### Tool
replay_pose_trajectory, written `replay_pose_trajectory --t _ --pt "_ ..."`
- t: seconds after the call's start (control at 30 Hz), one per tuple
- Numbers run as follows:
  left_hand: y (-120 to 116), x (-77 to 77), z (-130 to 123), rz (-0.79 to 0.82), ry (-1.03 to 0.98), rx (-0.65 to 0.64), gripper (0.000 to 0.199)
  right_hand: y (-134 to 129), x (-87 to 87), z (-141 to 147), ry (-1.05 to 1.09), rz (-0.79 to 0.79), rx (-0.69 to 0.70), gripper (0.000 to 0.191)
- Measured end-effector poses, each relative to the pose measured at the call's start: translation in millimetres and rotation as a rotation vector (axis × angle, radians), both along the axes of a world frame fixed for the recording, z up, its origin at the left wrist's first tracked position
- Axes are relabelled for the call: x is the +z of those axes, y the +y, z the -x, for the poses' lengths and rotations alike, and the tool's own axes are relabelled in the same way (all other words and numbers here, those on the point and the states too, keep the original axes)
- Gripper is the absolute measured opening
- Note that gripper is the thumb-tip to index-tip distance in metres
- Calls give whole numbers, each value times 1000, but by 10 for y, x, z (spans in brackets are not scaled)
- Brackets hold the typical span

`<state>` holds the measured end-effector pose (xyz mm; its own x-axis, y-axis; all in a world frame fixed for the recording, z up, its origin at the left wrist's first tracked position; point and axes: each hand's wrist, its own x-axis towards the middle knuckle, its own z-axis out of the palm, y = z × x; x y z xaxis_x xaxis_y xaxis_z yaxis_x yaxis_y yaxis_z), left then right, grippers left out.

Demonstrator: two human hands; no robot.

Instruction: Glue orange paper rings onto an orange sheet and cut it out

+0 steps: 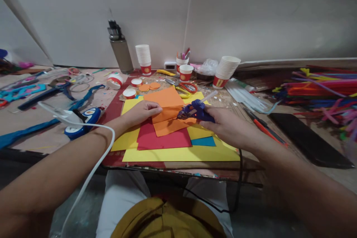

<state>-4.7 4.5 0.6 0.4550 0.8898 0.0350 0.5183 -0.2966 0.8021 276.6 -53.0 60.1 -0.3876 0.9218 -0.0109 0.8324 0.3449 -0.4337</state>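
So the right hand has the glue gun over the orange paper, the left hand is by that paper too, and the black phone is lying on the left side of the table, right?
Not quite: the head view shows the black phone lying on the right side of the table. The rest stands.

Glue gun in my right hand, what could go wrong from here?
The nozzle of the glue gun points toward your left hand at the orange paper, so a slip of your right hand might burn your fingers if it's hot. Stray glue could drip onto the red paper underneath. The black cord hangs over the table's front edge and could snag on your leg.
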Motion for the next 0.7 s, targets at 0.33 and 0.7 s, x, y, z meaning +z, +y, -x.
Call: replay_pose_trajectory --t 0.33,0.7 --pt "16 -20 -4 -14 16 21 34 33 97 -235 -218 -87 -136 18" --pt "2 -19 -9 9 -3 23 35 59 89 -159 -308 -87 -187 22"
